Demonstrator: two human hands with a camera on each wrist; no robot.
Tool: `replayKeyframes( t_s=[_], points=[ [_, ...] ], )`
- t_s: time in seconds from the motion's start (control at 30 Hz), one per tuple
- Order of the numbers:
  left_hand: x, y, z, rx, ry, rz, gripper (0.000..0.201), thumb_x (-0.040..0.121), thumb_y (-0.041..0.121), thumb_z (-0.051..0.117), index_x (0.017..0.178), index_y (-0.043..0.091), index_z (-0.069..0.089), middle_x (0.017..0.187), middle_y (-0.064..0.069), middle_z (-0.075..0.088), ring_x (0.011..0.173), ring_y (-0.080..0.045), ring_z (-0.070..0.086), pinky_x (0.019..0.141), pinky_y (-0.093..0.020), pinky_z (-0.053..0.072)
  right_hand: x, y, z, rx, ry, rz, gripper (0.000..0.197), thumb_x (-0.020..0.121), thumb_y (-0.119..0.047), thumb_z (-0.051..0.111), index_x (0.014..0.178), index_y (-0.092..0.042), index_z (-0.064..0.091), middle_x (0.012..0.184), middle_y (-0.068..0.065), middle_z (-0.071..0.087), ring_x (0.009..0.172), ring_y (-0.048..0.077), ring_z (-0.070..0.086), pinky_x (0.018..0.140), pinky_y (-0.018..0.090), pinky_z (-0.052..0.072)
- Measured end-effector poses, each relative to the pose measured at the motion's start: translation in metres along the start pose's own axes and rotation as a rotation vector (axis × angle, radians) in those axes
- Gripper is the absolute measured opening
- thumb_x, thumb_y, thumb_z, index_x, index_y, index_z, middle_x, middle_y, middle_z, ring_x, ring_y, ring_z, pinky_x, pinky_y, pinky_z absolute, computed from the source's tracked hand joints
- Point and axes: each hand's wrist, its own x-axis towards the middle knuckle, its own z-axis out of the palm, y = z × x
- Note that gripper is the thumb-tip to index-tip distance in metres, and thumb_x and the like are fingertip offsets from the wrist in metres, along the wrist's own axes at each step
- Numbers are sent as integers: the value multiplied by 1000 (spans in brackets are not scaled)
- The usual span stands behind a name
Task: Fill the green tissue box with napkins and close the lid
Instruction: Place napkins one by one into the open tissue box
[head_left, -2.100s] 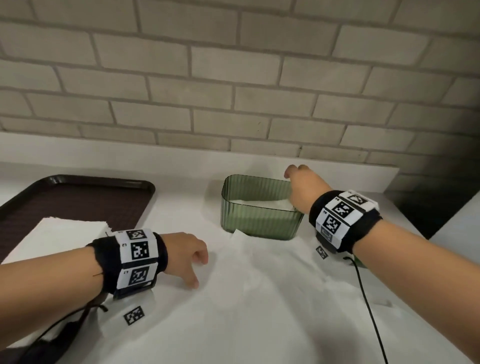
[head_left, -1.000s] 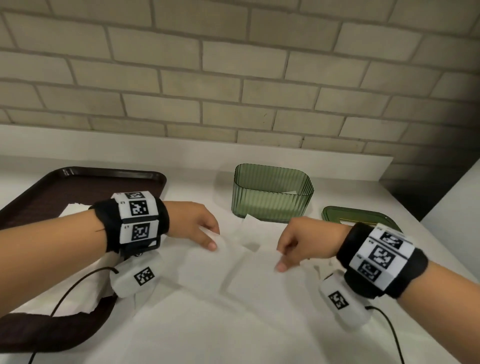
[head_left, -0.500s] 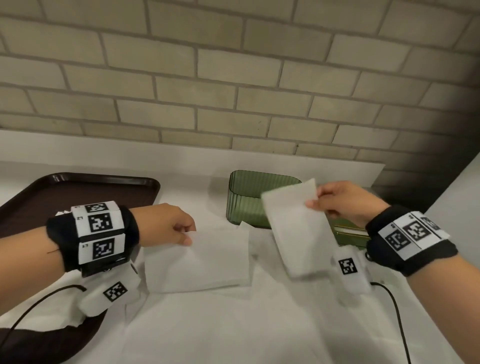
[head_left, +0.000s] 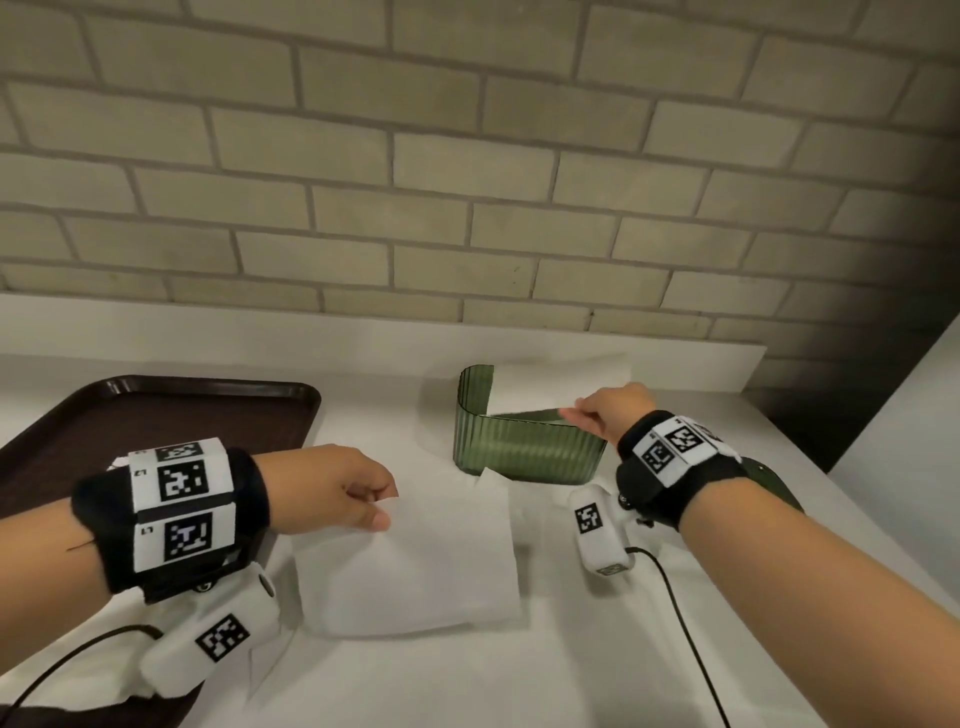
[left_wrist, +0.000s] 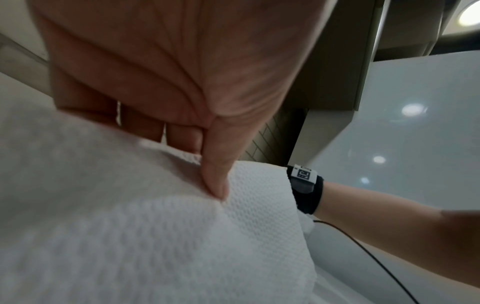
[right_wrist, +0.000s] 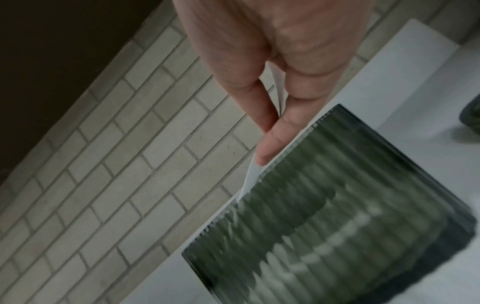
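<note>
The green ribbed tissue box (head_left: 524, 449) (right_wrist: 337, 216) stands open on the white counter near the wall. My right hand (head_left: 605, 413) (right_wrist: 270, 131) pinches a white napkin (head_left: 550, 387) (right_wrist: 253, 176) by its edge and holds it over the box's opening, hiding most of the rim. My left hand (head_left: 363, 506) (left_wrist: 207, 174) pinches the corner of a second white napkin (head_left: 415, 561) (left_wrist: 155, 236) lifted just above the counter in front of the box. The green lid (head_left: 769, 483) lies right of the box, mostly hidden behind my right wrist.
A dark brown tray (head_left: 156, 415) sits at the left with more white napkins on its near part under my left forearm. More napkins (head_left: 493, 483) lie spread on the counter below the box. The brick wall (head_left: 467, 182) rises behind.
My right hand has carried its napkin up and back from in front of the box to over its opening. My left hand holds its napkin in about the same place.
</note>
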Motion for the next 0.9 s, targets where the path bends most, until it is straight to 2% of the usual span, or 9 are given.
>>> replayKeyframes(
  t_s=[0.07, 0.17, 0.33, 0.4, 0.5, 0.6, 0.73, 0.83, 0.9],
  points=[
    [-2, -2, -3, -13, 22, 2, 25, 92, 26, 57, 70, 36, 52, 56, 30, 55, 57, 10, 50, 60, -5, 35, 5, 1, 10, -76, 13, -10, 47, 86, 13, 50, 131, 14, 36, 131, 31, 47, 112, 36, 58, 62, 22, 56],
    [-4, -8, -9, -49, 72, -7, 27, 94, 25, 54, 68, 31, 51, 56, 19, 53, 53, 5, 46, 61, -11, 35, 9, -3, 19, -148, -10, -3, 46, 86, 11, 51, 130, 12, 39, 128, 26, 50, 102, 30, 62, 57, 18, 53],
    [-5, -18, -19, -190, 185, -53, 21, 97, 20, 48, 82, 23, 61, 74, 11, 61, 66, 2, 54, 71, -16, 44, 12, -9, 23, -267, -109, 96, 24, 86, 11, 53, 110, 9, 53, 95, 17, 59, 87, 24, 65, 53, 22, 57],
    [-3, -21, -24, -253, 239, -76, 20, 97, 19, 46, 88, 19, 63, 84, 2, 65, 77, -9, 58, 81, -25, 47, 11, -10, 24, -255, -121, 153, 7, 86, 13, 54, 88, 6, 53, 81, 19, 60, 72, 25, 68, 41, 23, 54],
    [8, -26, -34, -365, 314, -122, 21, 98, 18, 44, 89, 17, 64, 91, -7, 68, 86, -23, 62, 91, -41, 47, 11, -9, 23, -353, -155, 153, 13, 83, 10, 62, 81, 1, 53, 78, 15, 58, 43, 15, 63, 35, 18, 48],
    [21, -26, -46, -523, 380, -132, 21, 98, 13, 44, 91, 7, 63, 99, -22, 66, 90, -31, 61, 95, -50, 45, 9, -17, 17, -519, -113, 113, 16, 82, -4, 70, 82, -2, 54, 78, 11, 57, 55, 16, 59, 48, 23, 56],
    [45, -17, -63, -595, 437, -132, 24, 98, 8, 42, 81, 11, 58, 93, -18, 60, 83, -26, 55, 81, -38, 45, 8, -31, 2, -727, 9, 11, 14, 89, -14, 62, 86, 0, 59, 75, 11, 63, 54, 16, 63, 50, 22, 54],
    [65, -4, -76, -504, 486, -153, 19, 98, 11, 43, 94, 4, 61, 97, -16, 59, 86, -24, 54, 81, -34, 42, 16, -29, -11, -1032, -48, -35, 30, 92, -23, 55, 113, -3, 61, 112, 10, 66, 98, 23, 65, 83, 29, 55],
    [77, 10, -82, -379, 519, -170, 25, 98, 14, 43, 109, -1, 60, 103, -17, 59, 91, -23, 53, 81, -29, 39, 18, -30, -12, -924, 26, -47, 27, 90, -17, 56, 111, -2, 63, 111, 14, 67, 87, 23, 66, 71, 29, 56]
  ],
)
